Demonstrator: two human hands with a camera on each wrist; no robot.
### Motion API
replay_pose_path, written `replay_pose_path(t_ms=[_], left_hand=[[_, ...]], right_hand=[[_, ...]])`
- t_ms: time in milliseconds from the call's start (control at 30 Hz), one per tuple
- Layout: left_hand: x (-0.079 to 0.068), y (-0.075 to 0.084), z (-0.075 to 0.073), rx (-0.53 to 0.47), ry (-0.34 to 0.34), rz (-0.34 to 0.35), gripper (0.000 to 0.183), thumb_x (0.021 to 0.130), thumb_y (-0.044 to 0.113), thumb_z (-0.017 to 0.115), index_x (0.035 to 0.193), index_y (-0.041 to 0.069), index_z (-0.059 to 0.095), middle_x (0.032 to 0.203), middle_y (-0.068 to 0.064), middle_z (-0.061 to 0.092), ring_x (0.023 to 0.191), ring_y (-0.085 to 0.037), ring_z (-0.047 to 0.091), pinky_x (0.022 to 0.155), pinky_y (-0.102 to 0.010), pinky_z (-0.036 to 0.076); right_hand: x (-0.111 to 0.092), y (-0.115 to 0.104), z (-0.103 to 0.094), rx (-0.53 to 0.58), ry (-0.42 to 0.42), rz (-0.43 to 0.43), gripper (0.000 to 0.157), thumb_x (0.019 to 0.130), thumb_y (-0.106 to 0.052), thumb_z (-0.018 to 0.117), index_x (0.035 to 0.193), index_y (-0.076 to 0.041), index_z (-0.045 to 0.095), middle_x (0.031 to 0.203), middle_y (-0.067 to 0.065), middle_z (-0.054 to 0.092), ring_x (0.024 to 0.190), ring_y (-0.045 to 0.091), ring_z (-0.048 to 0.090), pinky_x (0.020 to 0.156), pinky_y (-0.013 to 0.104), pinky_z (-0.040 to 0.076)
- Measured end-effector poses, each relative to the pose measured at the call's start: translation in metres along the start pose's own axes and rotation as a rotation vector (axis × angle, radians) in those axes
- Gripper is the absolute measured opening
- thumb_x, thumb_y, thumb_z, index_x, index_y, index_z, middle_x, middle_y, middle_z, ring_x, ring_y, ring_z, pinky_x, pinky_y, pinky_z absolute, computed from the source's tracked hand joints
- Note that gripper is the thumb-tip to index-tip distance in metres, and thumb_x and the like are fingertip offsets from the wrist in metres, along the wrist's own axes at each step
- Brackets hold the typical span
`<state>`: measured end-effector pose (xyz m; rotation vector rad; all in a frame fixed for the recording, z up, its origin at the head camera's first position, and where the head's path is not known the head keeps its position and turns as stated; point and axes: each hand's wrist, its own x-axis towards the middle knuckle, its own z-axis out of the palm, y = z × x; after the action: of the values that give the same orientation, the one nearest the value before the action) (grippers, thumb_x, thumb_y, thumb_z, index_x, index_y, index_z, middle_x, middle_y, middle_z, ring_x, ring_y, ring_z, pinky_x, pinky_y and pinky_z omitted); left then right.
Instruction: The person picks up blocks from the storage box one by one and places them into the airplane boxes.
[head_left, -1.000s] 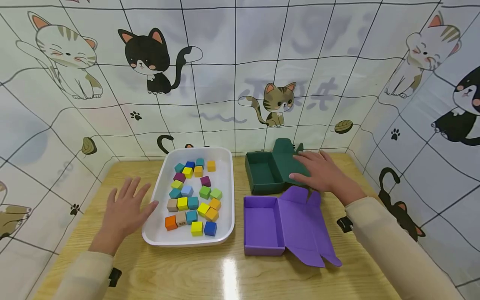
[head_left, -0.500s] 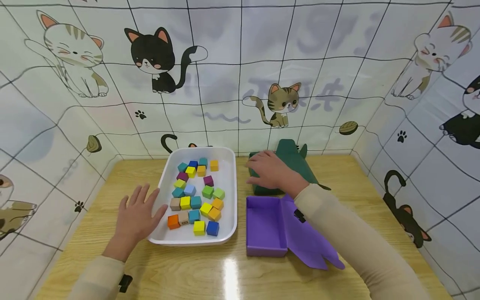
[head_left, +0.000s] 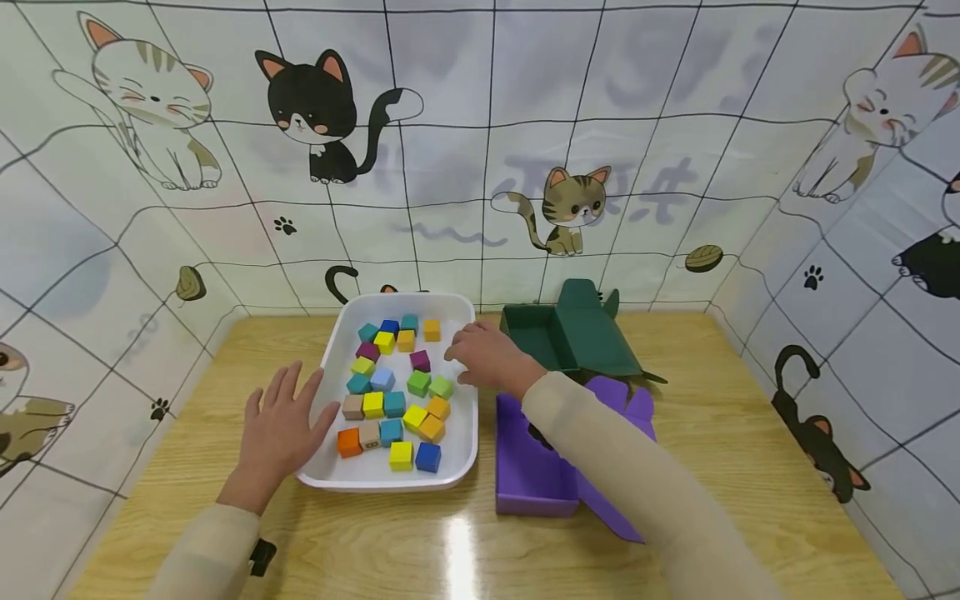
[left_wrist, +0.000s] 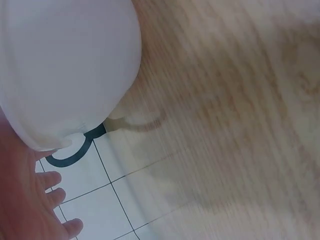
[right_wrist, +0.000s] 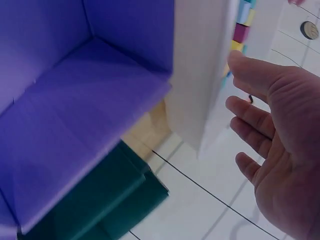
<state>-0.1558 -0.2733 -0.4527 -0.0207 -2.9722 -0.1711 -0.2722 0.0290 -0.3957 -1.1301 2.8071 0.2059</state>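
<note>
A white tray holds several small coloured cubes, among them a magenta cube, a green cube and an orange cube. My left hand is at the tray's left side with fingers spread; in the left wrist view its fingers lie beside the tray wall. Over the tray's right rim reaches my right hand, fingers relaxed and slightly bent. Nothing shows between those fingers in the right wrist view. The right forearm covers part of a purple box.
A dark green box stands open behind the purple one, its lid laid out to the right. Both boxes sit right of the tray on a wooden table. A cat-printed sheet rises behind and at the sides.
My right hand has swept left from the green box's lid, across that box, to the tray's right rim. My left hand has shifted slightly right. The cubes have stayed in place.
</note>
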Motion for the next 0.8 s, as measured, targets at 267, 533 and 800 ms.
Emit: replay_pose_path(t_ms=[267,533,800], left_hand=[[0.005,-0.006,0.004,-0.026,-0.019,-0.013,0.054,0.102,0.038,0.038,0.149,0.014,0.037,0.157,-0.023,0.021,0.144,-0.044,0.017,0.112,-0.071,0.016],[0.005,-0.003,0.005,-0.035,-0.061,-0.040,0.061,0.102,0.049,0.031,0.153,0.016,0.030,0.159,-0.024,0.018,0.144,-0.046,0.013,0.113,-0.072,0.009],[0.004,-0.001,0.007,-0.020,-0.034,-0.048,0.062,0.102,0.050,0.033,0.152,0.015,0.031,0.158,-0.025,0.019,0.144,-0.046,0.015,0.114,-0.072,0.009]], right_hand=[[0.019,-0.010,0.019,-0.033,-0.034,-0.022,0.039,0.090,-0.030,0.069,0.129,-0.028,0.064,0.130,-0.004,0.063,0.129,0.018,0.051,0.119,0.042,0.032],[0.024,-0.019,0.027,-0.055,-0.066,-0.020,0.035,0.093,-0.028,0.065,0.128,-0.031,0.064,0.129,-0.005,0.064,0.126,0.018,0.052,0.117,0.040,0.033],[0.029,-0.021,0.033,-0.081,-0.046,-0.032,0.035,0.092,-0.029,0.067,0.127,-0.030,0.064,0.127,-0.006,0.064,0.125,0.017,0.053,0.117,0.039,0.033]])
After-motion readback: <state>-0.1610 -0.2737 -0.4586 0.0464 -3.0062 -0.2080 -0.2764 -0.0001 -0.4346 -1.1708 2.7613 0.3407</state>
